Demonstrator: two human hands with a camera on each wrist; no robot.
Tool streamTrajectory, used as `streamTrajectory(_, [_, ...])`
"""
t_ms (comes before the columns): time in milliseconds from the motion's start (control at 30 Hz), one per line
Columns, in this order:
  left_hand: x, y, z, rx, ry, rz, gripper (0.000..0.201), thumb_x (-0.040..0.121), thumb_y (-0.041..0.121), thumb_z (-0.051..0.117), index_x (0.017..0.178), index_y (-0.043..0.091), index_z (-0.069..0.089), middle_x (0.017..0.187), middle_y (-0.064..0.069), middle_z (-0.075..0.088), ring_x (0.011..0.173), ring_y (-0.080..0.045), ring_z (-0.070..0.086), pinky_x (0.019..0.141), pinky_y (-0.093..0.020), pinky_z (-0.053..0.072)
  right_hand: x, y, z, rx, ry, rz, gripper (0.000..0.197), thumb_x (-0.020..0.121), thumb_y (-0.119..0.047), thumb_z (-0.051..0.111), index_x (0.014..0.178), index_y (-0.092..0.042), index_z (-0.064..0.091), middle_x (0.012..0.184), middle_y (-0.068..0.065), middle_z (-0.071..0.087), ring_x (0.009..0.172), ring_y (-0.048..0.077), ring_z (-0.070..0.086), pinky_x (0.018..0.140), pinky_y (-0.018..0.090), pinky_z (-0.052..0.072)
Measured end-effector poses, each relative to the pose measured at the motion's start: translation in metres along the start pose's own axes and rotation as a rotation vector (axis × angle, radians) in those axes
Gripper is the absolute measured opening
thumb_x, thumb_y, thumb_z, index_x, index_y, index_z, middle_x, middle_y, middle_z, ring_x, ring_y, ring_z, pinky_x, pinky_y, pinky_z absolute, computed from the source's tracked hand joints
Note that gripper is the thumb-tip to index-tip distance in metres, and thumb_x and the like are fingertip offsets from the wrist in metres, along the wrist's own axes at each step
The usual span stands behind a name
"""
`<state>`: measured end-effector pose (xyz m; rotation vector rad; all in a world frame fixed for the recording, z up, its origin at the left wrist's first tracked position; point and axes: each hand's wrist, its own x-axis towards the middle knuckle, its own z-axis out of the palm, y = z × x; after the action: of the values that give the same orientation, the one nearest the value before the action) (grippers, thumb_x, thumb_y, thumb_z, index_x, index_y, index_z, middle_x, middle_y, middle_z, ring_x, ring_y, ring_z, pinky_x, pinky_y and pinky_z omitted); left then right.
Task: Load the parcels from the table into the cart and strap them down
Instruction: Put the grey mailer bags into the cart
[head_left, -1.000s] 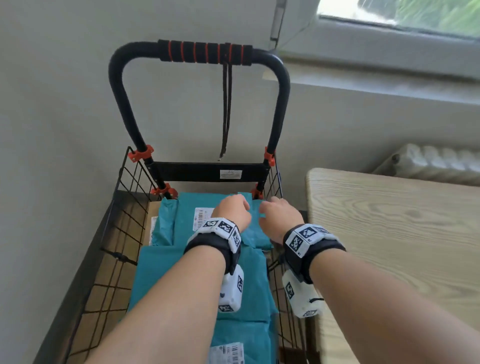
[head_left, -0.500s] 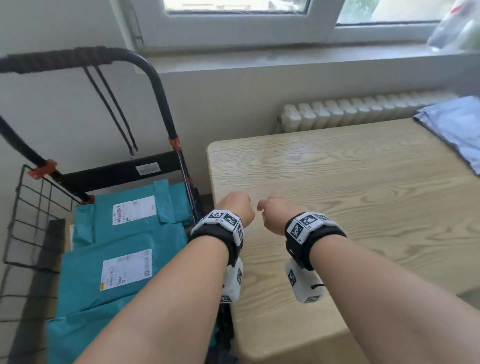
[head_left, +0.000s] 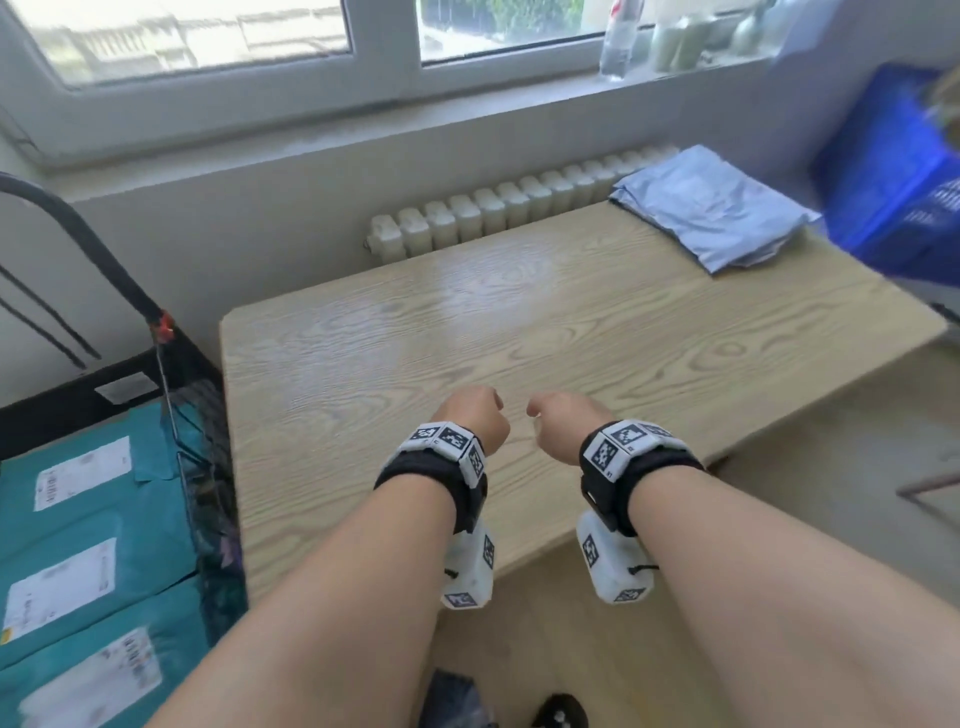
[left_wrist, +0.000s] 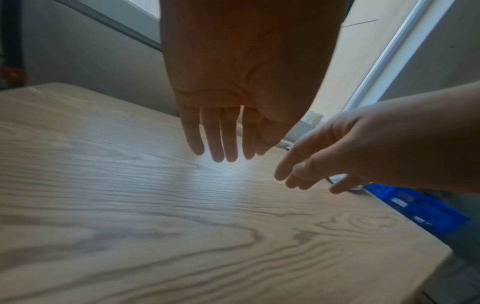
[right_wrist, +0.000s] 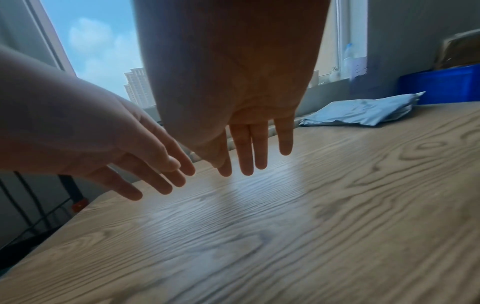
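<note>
Both hands hover side by side over the near part of the wooden table (head_left: 519, 322), holding nothing. The left hand (head_left: 475, 413) has its fingers (left_wrist: 218, 142) hanging straight down above the tabletop. My right hand (head_left: 558, 418) is likewise empty, its fingers (right_wrist: 246, 152) straight and pointing down. A stack of pale blue parcels (head_left: 711, 205) lies at the table's far right corner, well beyond both hands, and shows again as the blue parcels (right_wrist: 363, 111) in the right wrist view. Teal parcels (head_left: 93, 525) with white labels lie in the black wire cart (head_left: 202, 467) at the left.
The cart's black handle frame (head_left: 78, 239) rises against the left wall. A white radiator (head_left: 498, 210) sits under the window behind the table. A blue crate (head_left: 893, 171) stands at the far right. Bottles (head_left: 618, 39) line the windowsill.
My view has swung right, from the cart to the table. Both hands left the teal parcel in the cart and now hang empty over the tabletop.
</note>
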<state>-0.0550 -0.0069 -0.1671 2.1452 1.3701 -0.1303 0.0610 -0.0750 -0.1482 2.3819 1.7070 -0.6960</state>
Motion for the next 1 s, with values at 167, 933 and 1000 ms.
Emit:
streamTrajectory(167, [0.002, 0.056, 0.031, 0.041, -0.009, 0.024, 0.033, 0.093, 0.018, 0.049, 0.124, 0.019, 0.061, 0.128, -0.004, 0.061, 0.117, -0.024, 0.057, 0.096, -0.032, 0.046, -0.02, 0.064, -0.001, 0.051, 0.069, 0.091, 0.036, 0.096, -0.018, 0.044, 0.13, -0.02, 0.055, 0.133, 0.005, 0.056, 0.12, 0.026, 0.054, 0.098, 0.039, 0.046])
streamTrajectory(933, [0.189, 0.216, 0.052, 0.009, -0.129, 0.077, 0.037, 0.094, 0.018, 0.047, 0.13, 0.019, 0.056, 0.13, -0.002, 0.06, 0.114, -0.021, 0.059, 0.091, -0.03, 0.047, 0.104, 0.24, -0.073, 0.057, 0.022, 0.235, 0.035, 0.099, -0.025, 0.042, 0.131, -0.02, 0.054, 0.131, 0.004, 0.055, 0.119, 0.023, 0.052, 0.096, 0.036, 0.045])
streamTrajectory(1000, [0.206, 0.225, 0.048, -0.003, -0.118, 0.068, 0.037, 0.094, 0.019, 0.047, 0.13, 0.017, 0.056, 0.13, -0.004, 0.06, 0.117, -0.023, 0.057, 0.094, -0.031, 0.045, 0.116, 0.248, -0.08, 0.068, 0.014, 0.249, 0.035, 0.099, -0.025, 0.044, 0.132, -0.02, 0.053, 0.131, 0.003, 0.056, 0.119, 0.023, 0.052, 0.095, 0.035, 0.045])
